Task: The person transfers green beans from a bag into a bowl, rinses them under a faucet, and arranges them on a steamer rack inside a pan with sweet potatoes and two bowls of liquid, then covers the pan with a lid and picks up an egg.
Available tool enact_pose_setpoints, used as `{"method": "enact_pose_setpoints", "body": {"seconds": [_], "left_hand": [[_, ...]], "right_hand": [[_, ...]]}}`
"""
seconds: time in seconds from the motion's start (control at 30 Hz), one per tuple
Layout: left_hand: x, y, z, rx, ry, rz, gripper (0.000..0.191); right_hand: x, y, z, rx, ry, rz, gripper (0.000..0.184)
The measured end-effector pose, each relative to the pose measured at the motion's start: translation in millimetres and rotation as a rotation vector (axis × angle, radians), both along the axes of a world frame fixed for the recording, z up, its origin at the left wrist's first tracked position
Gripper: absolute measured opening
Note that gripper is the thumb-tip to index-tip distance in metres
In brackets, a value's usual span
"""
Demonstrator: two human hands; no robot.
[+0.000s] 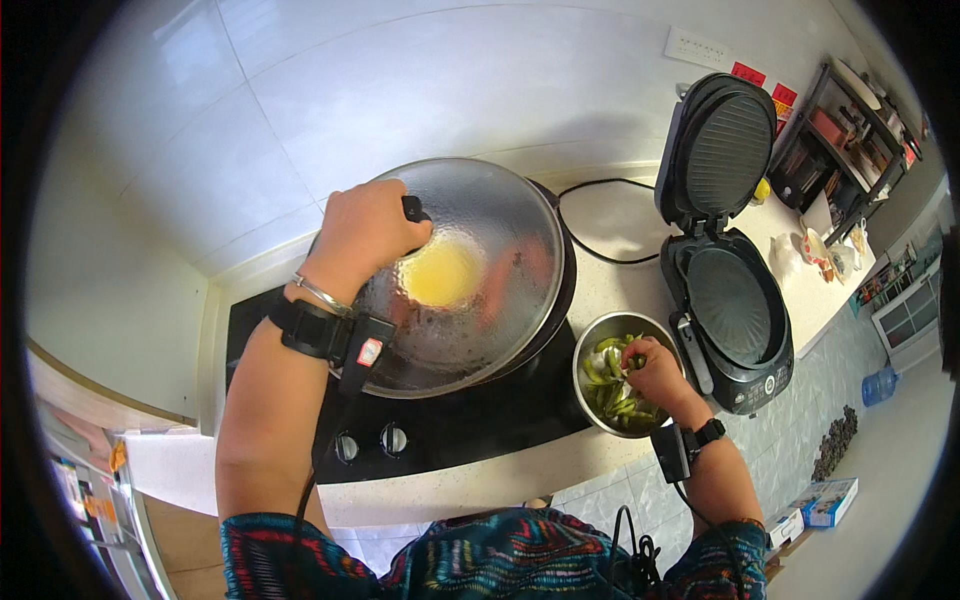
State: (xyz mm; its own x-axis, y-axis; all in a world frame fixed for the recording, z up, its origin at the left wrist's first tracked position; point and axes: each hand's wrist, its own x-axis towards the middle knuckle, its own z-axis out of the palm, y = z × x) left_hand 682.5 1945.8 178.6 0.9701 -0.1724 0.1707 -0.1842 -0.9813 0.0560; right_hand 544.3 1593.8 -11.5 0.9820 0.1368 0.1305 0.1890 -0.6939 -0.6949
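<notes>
My left hand (367, 221) grips the black knob (413, 210) of a large, steamed-up glass lid (480, 360). The lid lies over a dark pan (568, 274) on the cooktop. Through the wet glass show a round yellow patch (441, 274) and blurred reddish pieces (502, 285); I cannot tell what they are. Off to the right, my right hand (660, 375) reaches into a stainless steel bowl (581, 352) of green pods (611, 394) that look like edamame. Its fingertips are closed on some of the pods, partly hidden by the hand.
The black cooktop (480, 431) has two knobs (393, 439) along its front. Right of the bowl stands an electric griddle (735, 300) with its lid raised and its cord (600, 257) looping behind. Farther right are plastic bags (787, 255) and a dark shelf rack (840, 142). A tiled wall (450, 82) rises behind.
</notes>
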Motion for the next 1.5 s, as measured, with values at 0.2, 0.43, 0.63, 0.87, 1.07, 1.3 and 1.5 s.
{"method": "enact_pose_setpoints", "body": {"seconds": [0.2, 0.43, 0.63, 0.87, 1.07, 1.3, 1.5], "left_hand": [[1, 27, 16, -0.045, -0.004, 0.048, 0.034], [-6, 66, 29, -0.005, -0.082, 0.134, 0.034], [-14, 97, 35, -0.003, -0.071, 0.219, 0.035], [-23, 135, 30, -0.044, -0.116, 0.262, 0.036], [-29, 146, 30, -0.105, -0.095, 0.289, 0.036], [-38, 161, 26, -0.093, -0.124, 0.271, 0.036], [-38, 172, 17, -0.104, -0.181, 0.235, 0.034]], "right_hand": [[-4, 8, 20, 0.152, 0.187, -0.091, 0.018], [-8, 5, 24, 0.488, 0.493, -0.161, 0.018], [-7, -4, 34, 0.526, 0.421, -0.199, 0.021], [24, 23, 104, 0.761, 0.392, -0.289, 0.021], [64, 81, 149, 0.736, 0.310, -0.174, 0.018], [106, 136, 134, 0.728, 0.298, 0.009, 0.017], [121, 151, 111, 0.596, 0.194, -0.027, 0.017]]}}
